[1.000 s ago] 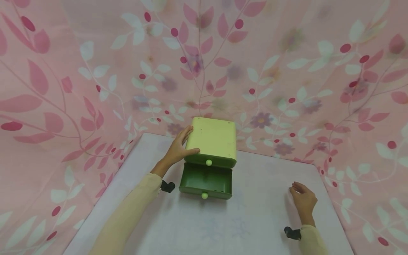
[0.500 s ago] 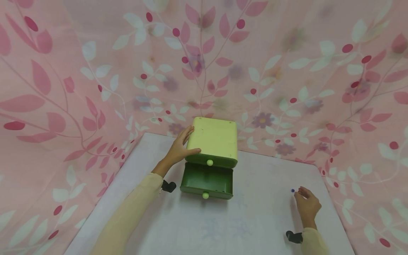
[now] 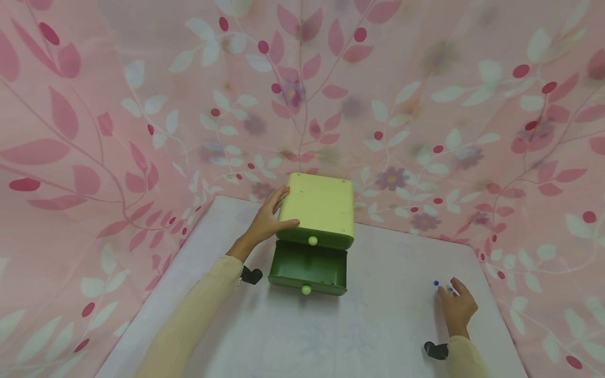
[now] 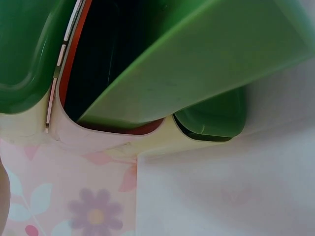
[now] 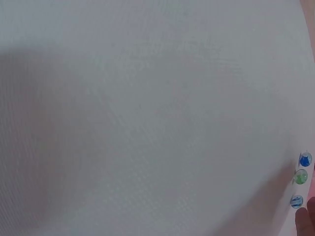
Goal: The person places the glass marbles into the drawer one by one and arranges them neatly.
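A small drawer unit [image 3: 317, 202] with a yellow-green top and green drawer fronts stands toward the back of the table. Its pulled-out drawer [image 3: 326, 286] has a round knob; the same drawer's wall [image 4: 197, 69] fills much of the left wrist view. My left hand [image 3: 262, 223] rests on the unit, thumb over the top, straight fingers along the left side. At the right, my right hand [image 3: 459, 308] is low over the table with thumb and fingers apart. By its fingertips lie a dark blue marble [image 5: 305, 159], a green marble [image 5: 300, 177] and a blue-striped marble [image 5: 297, 201].
The white-covered table [image 3: 387, 315] runs between the drawer unit and the right hand. Pink floral cloth [image 3: 387, 105] hangs along the back and both sides. A black wrist camera [image 3: 436, 350] sits on the right wrist, another [image 3: 252, 275] on the left.
My right hand has shifted slightly right and its fingers have spread. A blue marble appeared beside it, then another between thumb and fingers. The left hand and drawer unit have not moved.
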Motion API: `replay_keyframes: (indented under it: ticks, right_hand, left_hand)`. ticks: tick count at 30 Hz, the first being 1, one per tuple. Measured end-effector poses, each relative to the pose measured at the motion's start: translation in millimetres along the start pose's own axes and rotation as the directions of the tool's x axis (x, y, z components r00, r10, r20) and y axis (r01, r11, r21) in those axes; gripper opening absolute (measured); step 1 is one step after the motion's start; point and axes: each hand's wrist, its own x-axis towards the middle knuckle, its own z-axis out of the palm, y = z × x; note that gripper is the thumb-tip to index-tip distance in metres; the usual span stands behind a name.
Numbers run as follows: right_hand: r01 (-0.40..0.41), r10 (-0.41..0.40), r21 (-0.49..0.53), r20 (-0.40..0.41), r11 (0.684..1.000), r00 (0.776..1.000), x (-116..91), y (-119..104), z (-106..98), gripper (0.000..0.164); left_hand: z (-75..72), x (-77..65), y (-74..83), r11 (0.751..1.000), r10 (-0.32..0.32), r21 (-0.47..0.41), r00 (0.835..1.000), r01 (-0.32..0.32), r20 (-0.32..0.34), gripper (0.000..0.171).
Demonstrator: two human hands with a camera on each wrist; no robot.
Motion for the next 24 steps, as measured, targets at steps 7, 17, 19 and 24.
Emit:
replay_keyframes:
  ticks: [7, 17, 19, 24]
  right_hand:
    - [-0.099, 0.099, 0.000, 0.062, 0.995, 0.993, -1, 3, 1, 0.051]
    - [-0.117, 0.116, 0.016, 0.045, 0.993, 0.992, 2, 22, 3, 0.046]
    - [-0.105, 0.105, 0.015, 0.035, 0.994, 0.994, 2, 23, 4, 0.044]
    - [-0.077, 0.077, -0.005, 0.019, 0.997, 0.997, 2, 18, 3, 0.043]
  left_hand:
    - [0.9, 0.4, 0.7, 1.000, -0.011, -0.012, 1.000, 0.011, 0.004, 0.106]
    - [0.9, 0.2, 0.6, 1.000, -0.007, -0.004, 1.000, 0.007, 0.006, 0.105]
    - [0.7, 0.4, 0.5, 1.000, -0.007, -0.004, 1.000, 0.007, 0.006, 0.104]
    - [0.4, 0.7, 0.6, 1.000, -0.007, -0.002, 1.000, 0.007, -0.001, 0.105]
